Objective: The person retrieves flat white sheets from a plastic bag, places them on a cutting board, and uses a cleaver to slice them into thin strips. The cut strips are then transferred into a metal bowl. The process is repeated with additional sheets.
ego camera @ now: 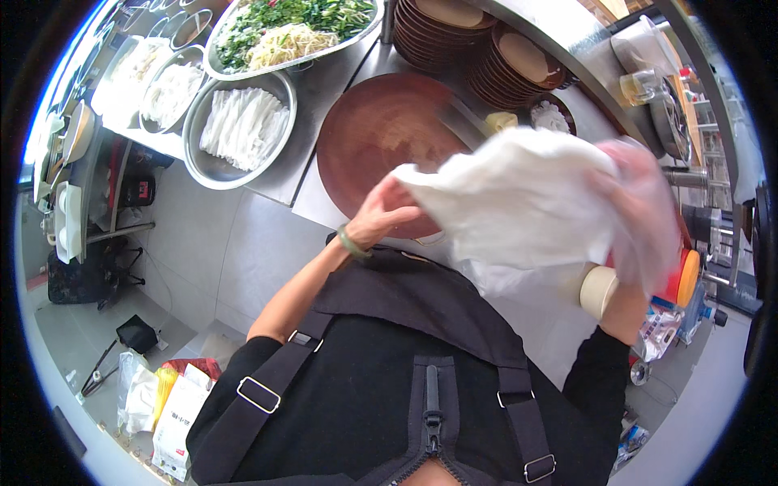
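A white cloth, blurred by motion, spreads between my two hands over the right side of a round wooden chopping board. Its left corner is pinched in my left hand, which wears a green bangle. On the cloth's right side, my right hand grips it, partly covered by its folds. A cleaver's blade lies on the board, its handle hidden. Left of the board, a steel bowl holds white noodle-like strips.
Stacks of brown-rimmed plates stand behind the board. A tray of chopped greens and sprouts is at the back left, near more bowls. A metal shelf edge runs along the right. Bags lie at lower left.
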{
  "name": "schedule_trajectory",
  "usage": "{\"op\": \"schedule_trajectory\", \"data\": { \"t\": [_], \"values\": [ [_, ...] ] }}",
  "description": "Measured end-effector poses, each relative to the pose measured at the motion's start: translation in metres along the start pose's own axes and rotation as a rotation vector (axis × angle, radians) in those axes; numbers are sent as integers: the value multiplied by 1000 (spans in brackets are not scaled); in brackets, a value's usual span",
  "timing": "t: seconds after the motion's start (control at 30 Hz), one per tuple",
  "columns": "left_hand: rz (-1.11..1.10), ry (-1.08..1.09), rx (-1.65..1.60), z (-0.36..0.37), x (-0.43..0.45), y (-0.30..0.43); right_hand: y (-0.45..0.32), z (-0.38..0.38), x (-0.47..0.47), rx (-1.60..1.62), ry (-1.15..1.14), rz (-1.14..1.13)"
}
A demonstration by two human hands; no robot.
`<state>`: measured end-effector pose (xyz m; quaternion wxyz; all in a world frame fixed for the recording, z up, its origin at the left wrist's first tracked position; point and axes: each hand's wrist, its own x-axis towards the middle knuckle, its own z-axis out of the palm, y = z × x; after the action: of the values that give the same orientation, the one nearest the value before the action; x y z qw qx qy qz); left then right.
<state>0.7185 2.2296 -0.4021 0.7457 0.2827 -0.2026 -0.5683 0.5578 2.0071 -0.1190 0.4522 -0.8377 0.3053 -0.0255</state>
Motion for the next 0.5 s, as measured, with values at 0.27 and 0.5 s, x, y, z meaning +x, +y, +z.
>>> {"op": "schedule_trajectory", "data": {
  "t": [0.27,0.5],
  "values": [
    [-217,822,155,-98,-69,-9,152,116,170,104,-137,-125],
    [-196,844,296,-124,-89,-6,331,138,132,-844,345,-85]
  ]
}}
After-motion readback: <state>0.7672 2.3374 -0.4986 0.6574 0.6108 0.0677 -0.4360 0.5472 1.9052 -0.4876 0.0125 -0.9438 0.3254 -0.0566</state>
